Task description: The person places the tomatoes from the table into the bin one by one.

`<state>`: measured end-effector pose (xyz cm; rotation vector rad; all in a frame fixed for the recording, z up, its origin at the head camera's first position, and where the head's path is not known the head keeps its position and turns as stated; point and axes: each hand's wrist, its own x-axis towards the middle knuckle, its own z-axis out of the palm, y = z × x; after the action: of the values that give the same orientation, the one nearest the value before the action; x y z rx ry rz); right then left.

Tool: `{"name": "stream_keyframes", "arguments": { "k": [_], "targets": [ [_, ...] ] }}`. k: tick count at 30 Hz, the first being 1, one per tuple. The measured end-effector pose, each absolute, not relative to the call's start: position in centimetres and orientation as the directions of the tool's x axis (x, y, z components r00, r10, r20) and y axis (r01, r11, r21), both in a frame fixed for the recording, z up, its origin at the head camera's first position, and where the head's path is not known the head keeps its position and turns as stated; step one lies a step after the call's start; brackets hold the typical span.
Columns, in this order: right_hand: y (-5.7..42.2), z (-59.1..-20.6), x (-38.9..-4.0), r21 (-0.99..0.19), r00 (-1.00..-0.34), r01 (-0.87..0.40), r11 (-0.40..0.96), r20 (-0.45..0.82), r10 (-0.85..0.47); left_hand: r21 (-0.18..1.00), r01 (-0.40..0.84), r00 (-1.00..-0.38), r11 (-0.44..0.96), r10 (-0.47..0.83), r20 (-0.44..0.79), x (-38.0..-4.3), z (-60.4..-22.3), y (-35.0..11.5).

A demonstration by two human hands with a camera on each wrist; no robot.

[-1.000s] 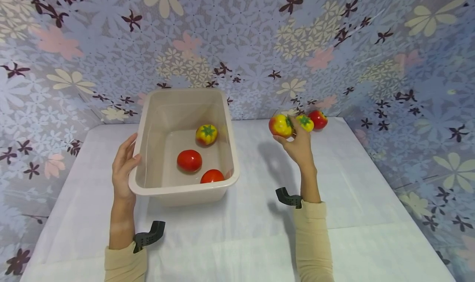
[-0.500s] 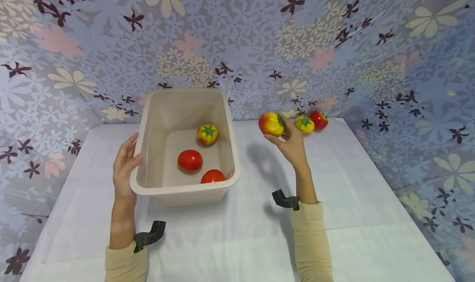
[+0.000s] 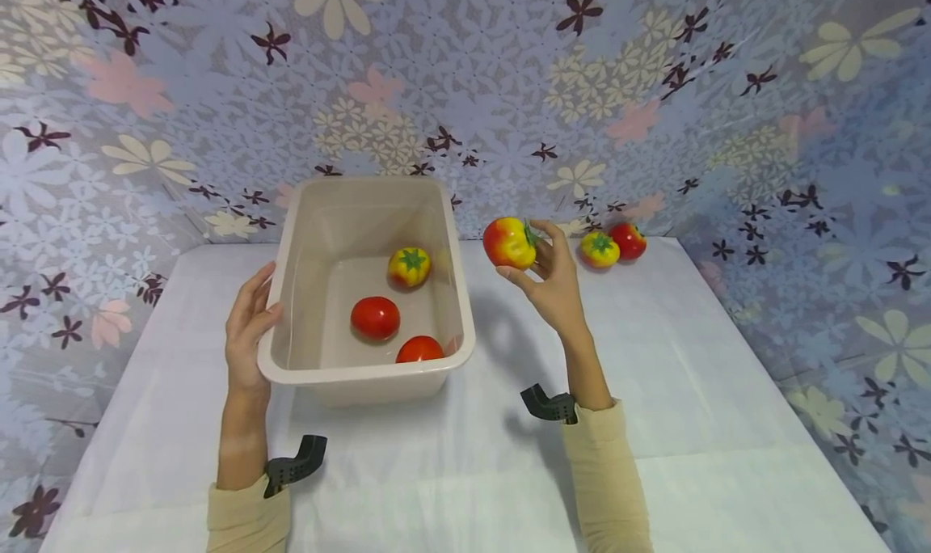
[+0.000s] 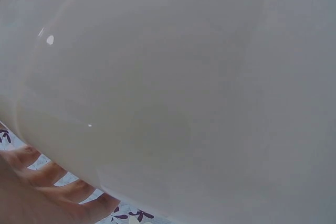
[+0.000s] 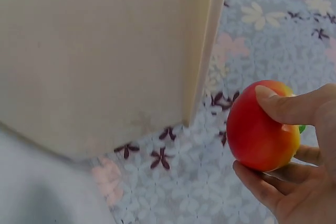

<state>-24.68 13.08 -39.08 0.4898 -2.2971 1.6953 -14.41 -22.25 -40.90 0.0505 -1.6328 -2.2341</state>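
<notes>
In the head view my right hand [image 3: 556, 286] holds a red-and-yellow tomato [image 3: 507, 242] in the air, right of the beige plastic bin [image 3: 468, 310]. The right wrist view shows thumb and fingers around this tomato [image 5: 260, 129], with a bit of green stem towards the palm. My left hand [image 3: 250, 335] rests against the bin's left side, thumb at the rim. In the left wrist view its fingers [image 4: 50, 174] lie along the bin's outer wall [image 4: 168, 87]. Inside the bin are a yellow-red tomato [image 3: 409, 268] and two red tomatoes [image 3: 375, 318], one partly hidden by the front rim.
A yellow tomato [image 3: 600, 250] and a red tomato [image 3: 628, 241] sit side by side at the back right of the white-covered table [image 3: 698, 375]. Floral-patterned fabric [image 3: 480, 100] rises behind the table and along its sides.
My right hand has moved left with the held tomato, away from the two at the back right and closer to the bin. The left hand stays at the bin's side.
</notes>
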Motion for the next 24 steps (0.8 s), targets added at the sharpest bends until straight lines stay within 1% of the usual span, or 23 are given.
{"name": "stream_keyframes", "arguments": {
  "k": [9,24],
  "targets": [
    [10.5,-38.3,-23.0,-0.844,-0.865,-0.498,0.199,0.467,-0.183,0.921,0.28,-0.933,-0.272,-0.305,0.193,-14.4,-41.0,-22.4],
    [9.3,-37.8,-22.0,-0.824,-0.842,-0.535,0.185,0.501,-0.203,0.936,0.262,-0.935,-0.236,-0.301,0.186,-14.5,-41.0,-22.6]
  ]
}}
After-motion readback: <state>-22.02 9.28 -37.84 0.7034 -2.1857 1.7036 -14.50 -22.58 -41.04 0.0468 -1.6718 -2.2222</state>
